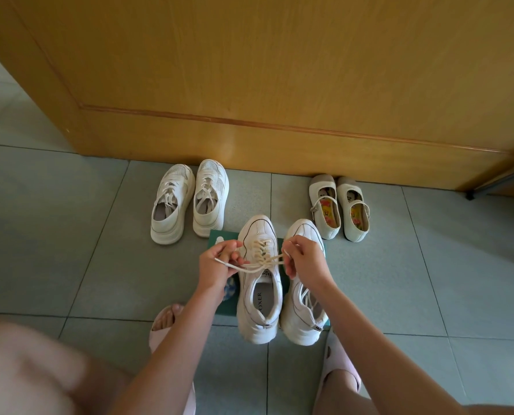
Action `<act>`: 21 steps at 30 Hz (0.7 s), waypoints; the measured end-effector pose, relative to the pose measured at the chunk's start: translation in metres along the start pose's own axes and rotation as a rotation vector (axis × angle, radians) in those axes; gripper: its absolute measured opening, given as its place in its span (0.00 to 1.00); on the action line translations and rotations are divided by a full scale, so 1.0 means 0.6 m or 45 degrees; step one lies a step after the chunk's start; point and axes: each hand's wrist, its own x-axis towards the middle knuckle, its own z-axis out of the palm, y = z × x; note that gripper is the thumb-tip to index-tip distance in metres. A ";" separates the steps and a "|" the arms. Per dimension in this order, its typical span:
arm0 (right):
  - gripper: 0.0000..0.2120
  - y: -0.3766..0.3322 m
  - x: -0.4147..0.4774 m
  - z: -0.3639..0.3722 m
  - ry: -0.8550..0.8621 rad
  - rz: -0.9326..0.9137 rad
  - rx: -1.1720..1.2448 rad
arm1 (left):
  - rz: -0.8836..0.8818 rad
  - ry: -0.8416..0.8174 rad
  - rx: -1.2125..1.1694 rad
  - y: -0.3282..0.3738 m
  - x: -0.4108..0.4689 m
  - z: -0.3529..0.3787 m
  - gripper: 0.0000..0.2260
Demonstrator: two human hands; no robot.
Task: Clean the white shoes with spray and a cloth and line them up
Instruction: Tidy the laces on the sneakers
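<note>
Sneaker [260, 298] sits on green mat [215, 236], mid-floor. My left hand [216, 266] and right hand [305, 260] each pinch a lace [266, 259] end. Risk, I reckon: uneven pull drags it sideways, or knot slips loose.

From my end, the left hand [216, 266], the right hand [305, 263] and both forearms are bare. The feet wear soft pale pink slippers. The left slipper [155, 339] is open-toed, and the right slipper [338, 365] has round holes in its upper.
</note>
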 end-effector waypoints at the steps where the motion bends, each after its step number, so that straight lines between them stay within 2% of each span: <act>1: 0.11 0.001 0.000 0.001 -0.002 0.000 -0.018 | -0.012 0.009 -0.003 0.001 0.000 0.001 0.08; 10: 0.11 0.004 0.004 0.002 0.015 0.014 -0.096 | -0.055 0.030 0.013 0.006 -0.006 -0.002 0.08; 13: 0.11 0.004 0.008 0.000 0.080 0.052 -0.046 | -0.087 -0.099 -0.022 0.009 -0.005 -0.014 0.07; 17: 0.07 -0.017 0.014 -0.004 0.033 -0.034 -0.003 | -0.138 -0.232 0.054 0.029 -0.004 -0.029 0.08; 19: 0.07 -0.030 0.017 -0.011 0.005 -0.069 -0.006 | -0.101 -0.219 0.155 0.041 -0.003 -0.032 0.09; 21: 0.10 -0.036 0.020 -0.030 0.022 -0.091 -0.072 | 0.034 -0.183 0.301 0.053 0.000 -0.033 0.09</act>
